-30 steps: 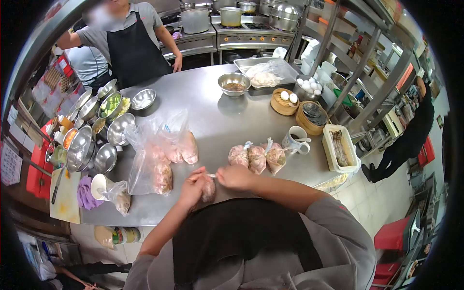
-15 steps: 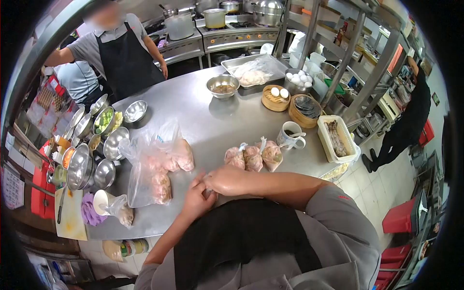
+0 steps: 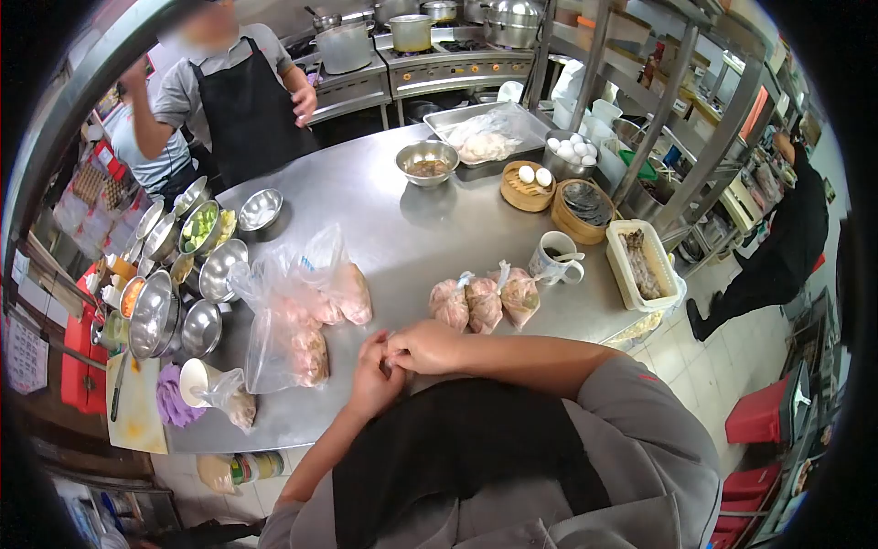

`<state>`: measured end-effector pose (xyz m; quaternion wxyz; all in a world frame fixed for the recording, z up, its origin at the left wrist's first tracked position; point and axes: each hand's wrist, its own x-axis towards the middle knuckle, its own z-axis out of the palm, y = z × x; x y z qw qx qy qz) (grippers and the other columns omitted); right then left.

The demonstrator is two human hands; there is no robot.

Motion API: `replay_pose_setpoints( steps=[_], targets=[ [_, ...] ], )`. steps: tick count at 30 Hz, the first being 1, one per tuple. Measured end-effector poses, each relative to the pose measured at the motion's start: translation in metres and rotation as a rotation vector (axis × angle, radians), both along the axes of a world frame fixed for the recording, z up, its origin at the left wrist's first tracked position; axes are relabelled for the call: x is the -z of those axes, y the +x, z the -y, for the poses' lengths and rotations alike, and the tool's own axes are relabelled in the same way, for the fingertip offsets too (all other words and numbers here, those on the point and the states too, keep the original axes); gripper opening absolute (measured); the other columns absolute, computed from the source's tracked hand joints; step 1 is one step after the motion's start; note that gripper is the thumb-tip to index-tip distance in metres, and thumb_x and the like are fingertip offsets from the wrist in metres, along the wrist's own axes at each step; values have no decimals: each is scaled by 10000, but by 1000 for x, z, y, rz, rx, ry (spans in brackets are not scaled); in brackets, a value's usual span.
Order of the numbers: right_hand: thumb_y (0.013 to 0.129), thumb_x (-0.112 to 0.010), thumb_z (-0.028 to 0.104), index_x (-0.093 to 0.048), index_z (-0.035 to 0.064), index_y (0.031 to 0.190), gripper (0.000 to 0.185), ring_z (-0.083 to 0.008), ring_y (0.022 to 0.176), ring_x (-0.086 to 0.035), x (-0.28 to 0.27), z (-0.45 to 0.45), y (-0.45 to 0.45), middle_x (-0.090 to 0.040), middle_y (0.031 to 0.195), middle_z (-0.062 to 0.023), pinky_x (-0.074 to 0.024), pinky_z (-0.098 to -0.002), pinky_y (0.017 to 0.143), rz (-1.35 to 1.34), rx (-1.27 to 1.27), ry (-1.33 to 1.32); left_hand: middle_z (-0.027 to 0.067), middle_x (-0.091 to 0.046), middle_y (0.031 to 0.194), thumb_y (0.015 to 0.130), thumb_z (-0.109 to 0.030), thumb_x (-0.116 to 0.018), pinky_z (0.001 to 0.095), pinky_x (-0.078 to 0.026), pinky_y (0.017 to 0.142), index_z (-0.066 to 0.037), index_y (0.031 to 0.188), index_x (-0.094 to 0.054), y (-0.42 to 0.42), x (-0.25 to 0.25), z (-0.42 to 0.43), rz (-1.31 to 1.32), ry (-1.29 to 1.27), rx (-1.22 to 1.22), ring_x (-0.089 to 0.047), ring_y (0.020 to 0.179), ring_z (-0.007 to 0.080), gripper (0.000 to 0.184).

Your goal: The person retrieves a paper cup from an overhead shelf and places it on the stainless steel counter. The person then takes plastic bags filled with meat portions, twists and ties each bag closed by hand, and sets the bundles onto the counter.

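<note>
My left hand [image 3: 373, 377] and my right hand [image 3: 425, 348] meet at the table's near edge, just in front of my black apron. Their fingers are pinched together, and a small pale bit shows between them, too small to name. Left of them lies a large clear plastic bag [image 3: 274, 316] with pink raw meat in it, and more bagged meat [image 3: 350, 293] beside it. Beyond my right hand stand three small knotted bags of meat [image 3: 483, 302], side by side. A white mug [image 3: 554, 259] with dark contents and a spoon is just past them.
Metal bowls [image 3: 155, 316], a cutting board [image 3: 137, 412] with a knife, a purple cloth [image 3: 176, 398] and a paper cup [image 3: 197, 380] line the left. Bamboo steamers [image 3: 581, 212], eggs and a tub of shrimp-like pieces [image 3: 643, 265] stand right. A co-worker [image 3: 251, 110] faces the table.
My fingers have shifted slightly and stay pinched together. The co-worker across the table has raised both hands. The person at the far right has stepped, feet now further apart.
</note>
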<state>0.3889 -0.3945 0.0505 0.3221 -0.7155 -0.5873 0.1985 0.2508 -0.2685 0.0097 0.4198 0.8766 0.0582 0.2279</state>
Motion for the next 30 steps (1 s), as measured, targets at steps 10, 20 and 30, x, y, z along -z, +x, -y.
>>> replay_pose_setpoints(
  steps=[10, 20, 30],
  targets=[
    [899, -706, 237, -694, 84, 983, 175, -300, 794, -695, 17, 2, 0, -714, 877, -141, -538, -388, 721, -124, 88, 56, 229, -632, 1208, 798, -28, -703, 456, -483, 1004, -32, 1028, -638, 2, 3, -9, -130, 57, -9, -547, 1255, 399, 238],
    [930, -682, 246, -687, 48, 950, 199, -205, 746, -687, 25, 5, 0, -709, 829, -79, -535, -338, 677, -437, 147, -19, 222, -641, 1224, 814, -105, -721, 432, -517, 948, -31, 1020, -667, -6, -11, -12, -57, 121, 49, -612, 1145, 385, 226],
    [1007, -578, 224, -642, 12, 1031, 222, -128, 656, -641, 13, 2, 7, -652, 819, -40, -453, -246, 511, -964, 264, -286, 199, -629, 1245, 873, -94, -704, 407, -507, 960, -34, 950, -652, -6, 8, -2, 26, -48, -59, -617, 1146, 360, 110]
  ],
)
